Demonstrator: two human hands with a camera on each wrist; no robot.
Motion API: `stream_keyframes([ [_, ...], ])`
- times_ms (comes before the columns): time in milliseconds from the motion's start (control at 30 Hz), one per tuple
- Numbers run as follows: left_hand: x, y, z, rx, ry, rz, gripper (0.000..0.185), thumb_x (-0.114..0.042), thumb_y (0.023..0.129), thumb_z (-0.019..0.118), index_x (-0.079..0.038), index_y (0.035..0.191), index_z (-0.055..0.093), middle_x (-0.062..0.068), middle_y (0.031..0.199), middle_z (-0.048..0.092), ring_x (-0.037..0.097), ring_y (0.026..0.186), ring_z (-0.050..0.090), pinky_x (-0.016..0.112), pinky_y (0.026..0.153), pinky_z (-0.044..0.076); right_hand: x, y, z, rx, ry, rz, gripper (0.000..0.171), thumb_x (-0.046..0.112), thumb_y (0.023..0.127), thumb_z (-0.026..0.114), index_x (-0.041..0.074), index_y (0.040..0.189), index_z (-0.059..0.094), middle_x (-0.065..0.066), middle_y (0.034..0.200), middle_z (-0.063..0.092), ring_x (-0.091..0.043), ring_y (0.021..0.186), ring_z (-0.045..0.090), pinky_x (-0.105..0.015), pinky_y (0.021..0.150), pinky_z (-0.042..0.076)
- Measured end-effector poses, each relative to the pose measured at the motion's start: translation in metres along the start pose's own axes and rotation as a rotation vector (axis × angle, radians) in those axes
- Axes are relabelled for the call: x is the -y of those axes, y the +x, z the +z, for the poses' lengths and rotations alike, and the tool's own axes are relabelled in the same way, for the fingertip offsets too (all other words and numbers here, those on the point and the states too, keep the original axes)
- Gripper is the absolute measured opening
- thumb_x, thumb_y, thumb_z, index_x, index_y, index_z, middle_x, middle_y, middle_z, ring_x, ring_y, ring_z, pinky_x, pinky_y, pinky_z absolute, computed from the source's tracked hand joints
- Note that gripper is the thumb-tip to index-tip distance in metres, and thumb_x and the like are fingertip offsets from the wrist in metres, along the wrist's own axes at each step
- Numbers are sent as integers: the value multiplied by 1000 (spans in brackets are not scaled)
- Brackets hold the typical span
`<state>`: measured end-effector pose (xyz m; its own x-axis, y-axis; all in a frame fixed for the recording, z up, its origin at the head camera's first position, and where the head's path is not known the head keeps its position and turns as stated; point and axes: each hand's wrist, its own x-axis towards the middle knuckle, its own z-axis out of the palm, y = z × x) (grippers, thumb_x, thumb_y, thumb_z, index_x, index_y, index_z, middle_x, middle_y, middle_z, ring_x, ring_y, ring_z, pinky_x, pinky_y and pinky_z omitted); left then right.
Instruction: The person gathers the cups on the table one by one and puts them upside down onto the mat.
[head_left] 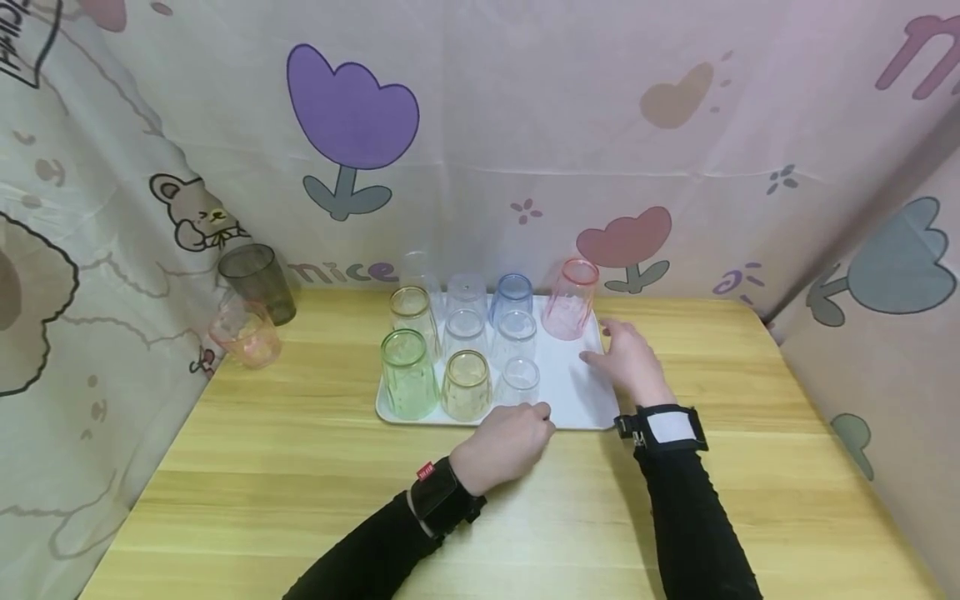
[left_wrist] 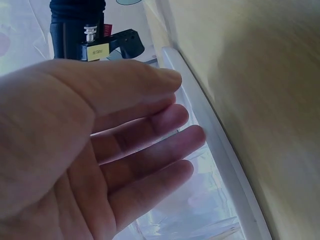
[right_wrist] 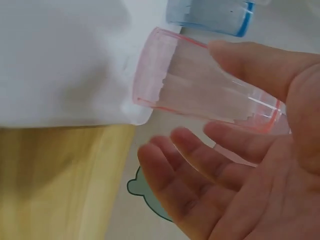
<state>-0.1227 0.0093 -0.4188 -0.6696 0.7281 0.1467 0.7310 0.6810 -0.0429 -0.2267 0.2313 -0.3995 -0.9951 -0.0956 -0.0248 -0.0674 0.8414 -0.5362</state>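
Note:
A white tray (head_left: 573,400) lies on the wooden table, bearing several clear and tinted cups. My right hand (head_left: 630,358) is beside the tray's right edge, thumb and fingers spread, nothing in them. Nearest to it stands a pink cup (head_left: 572,300) at the tray's back right; in the right wrist view this pink cup (right_wrist: 200,82) shows beyond the spread fingers. At the front edge, my left hand (head_left: 506,442) is close to a small clear cup (head_left: 519,379). Its fingers are loosely bent beside the tray's rim (left_wrist: 220,145) and hold nothing.
Green (head_left: 409,375) and yellow (head_left: 467,385) cups stand at the tray's front left, and a blue cup (head_left: 513,298) at its back. Left of the tray are a dark grey cup (head_left: 262,287) and a pale orange cup (head_left: 251,337). A printed curtain (head_left: 480,125) hangs behind the table.

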Motion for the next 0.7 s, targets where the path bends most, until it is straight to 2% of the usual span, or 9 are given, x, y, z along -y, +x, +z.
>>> stream_keyframes([
  [267,1,-1,0,-3,-33,8,10,-13,96,69,-17,93,78,-8,86,57,4,62,54,19,49,46,-7,-3,11,54,-75,3,56,3,87,70,-14,138,55,-31,118,66,-42,104,63,-56,89,53],
  [467,5,-2,-5,-27,-116,25,10,-18,98,68,-18,92,77,-8,85,55,2,64,52,18,52,45,-8,0,9,31,-135,18,48,-4,84,64,-15,131,61,-25,103,66,-36,89,59,-48,77,52],
  [600,8,-2,-13,-22,-145,33,6,-21,96,72,-18,97,77,-7,90,59,3,71,56,19,58,49,-14,1,9,35,-145,33,43,-6,85,60,-13,127,64,-24,101,66,-36,89,58,-49,79,53],
  [700,12,-2,-23,-34,-160,35,12,-25,96,73,-18,104,78,-7,98,64,5,80,62,20,64,53,-18,2,10,28,-146,24,39,-8,86,55,-13,123,66,-27,105,67,-37,92,59,-52,85,53],
])
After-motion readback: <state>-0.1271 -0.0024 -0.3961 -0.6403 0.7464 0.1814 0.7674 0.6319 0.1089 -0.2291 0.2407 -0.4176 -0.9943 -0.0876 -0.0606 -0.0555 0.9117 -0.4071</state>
